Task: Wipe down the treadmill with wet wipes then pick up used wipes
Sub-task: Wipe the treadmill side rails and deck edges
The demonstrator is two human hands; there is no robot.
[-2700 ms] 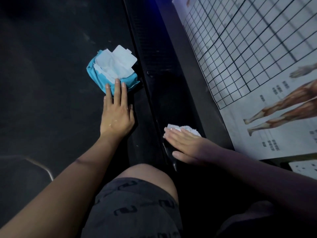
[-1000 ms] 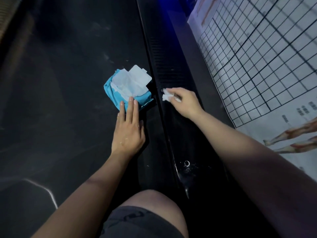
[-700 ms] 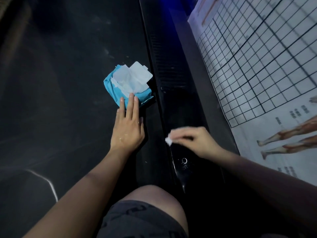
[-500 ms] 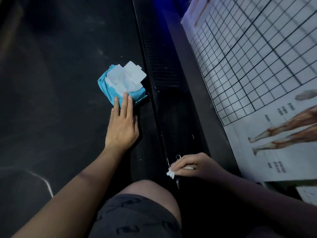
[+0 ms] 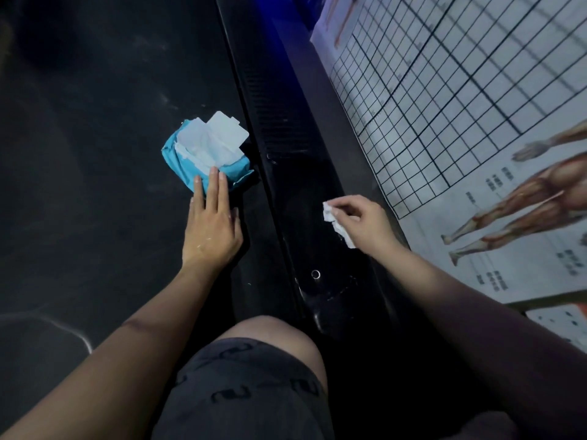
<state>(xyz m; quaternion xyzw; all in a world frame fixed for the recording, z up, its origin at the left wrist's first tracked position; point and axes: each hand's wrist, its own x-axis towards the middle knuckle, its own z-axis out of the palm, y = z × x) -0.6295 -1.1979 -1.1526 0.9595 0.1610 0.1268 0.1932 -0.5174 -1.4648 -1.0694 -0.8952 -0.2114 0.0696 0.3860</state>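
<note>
A blue wet wipes pack [image 5: 190, 166] with its white flap open and wipes sticking out lies on the dark treadmill belt [image 5: 95, 154]. My left hand [image 5: 211, 230] rests flat on the belt, fingertips touching the pack's near edge, holding nothing. My right hand [image 5: 365, 222] pinches a crumpled white wipe [image 5: 333, 219] against the glossy black side rail [image 5: 305, 198] of the treadmill, to the right of the belt.
A white poster [image 5: 460, 106] with a black grid and muscle figures lies right of the rail. My bent knee [image 5: 270, 341] in dark shorts sits low in the middle. A small round ring [image 5: 315, 274] shows on the rail near me.
My right hand has slid the wipe away from me, back up the side rail, after pulling it close to my knee. My left hand has stayed at the pack.
</note>
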